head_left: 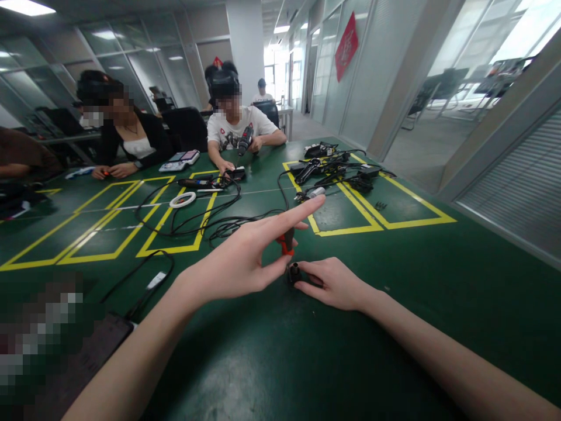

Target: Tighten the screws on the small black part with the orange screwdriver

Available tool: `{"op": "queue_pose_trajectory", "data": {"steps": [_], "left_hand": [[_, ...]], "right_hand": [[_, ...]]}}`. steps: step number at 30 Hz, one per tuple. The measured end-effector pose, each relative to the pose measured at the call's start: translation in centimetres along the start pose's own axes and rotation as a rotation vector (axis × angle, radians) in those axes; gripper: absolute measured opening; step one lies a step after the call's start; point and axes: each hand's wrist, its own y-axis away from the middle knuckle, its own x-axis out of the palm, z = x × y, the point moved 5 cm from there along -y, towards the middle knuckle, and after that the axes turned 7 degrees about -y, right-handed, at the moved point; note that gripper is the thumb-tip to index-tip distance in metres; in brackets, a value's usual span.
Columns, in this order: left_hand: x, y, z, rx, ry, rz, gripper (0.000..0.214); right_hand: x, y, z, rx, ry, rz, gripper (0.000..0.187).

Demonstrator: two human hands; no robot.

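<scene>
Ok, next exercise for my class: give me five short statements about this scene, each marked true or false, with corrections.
1. The left hand holds a red-and-black tool. True.
2. The right hand touches nothing. False: it holds a small black part.
3. The tabletop is green. True.
4. The tape lines on the table are blue. False: the tape lines are yellow.
5. A person in a white shirt across the table holds a power tool. True.

Wearer's own: one left hand, one right hand. One red-and-black tool, one small black part. On the bench, one white ring. Far side: one raised power drill, two dark headsets.
</scene>
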Motion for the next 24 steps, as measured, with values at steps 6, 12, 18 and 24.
{"op": "queue_pose_trajectory", "data": {"steps": [6, 12, 18, 24], "left_hand": [[-0.03, -0.06, 0.28, -0.013, -0.044, -0.031, 0.084], [-0.01, -0.05, -0.20, 0.006, 0.000, -0.023, 0.081], [0.21, -0.05, 0.22, 0.001, -0.028, -0.042, 0.081], [0.40, -0.22, -0.35, 0.017, -0.003, -0.039, 0.081]], "right_hand": [[0.05, -0.09, -0.14, 0.003, 0.004, -0.004, 0.025], [-0.06, -0.08, -0.08, 0.007, 0.003, 0.000, 0.024], [0.07, 0.00, -0.19, 0.014, 0.002, -0.003, 0.025], [-0.01, 0.04, -0.14, 0.005, -0.002, 0.002, 0.024]]}}
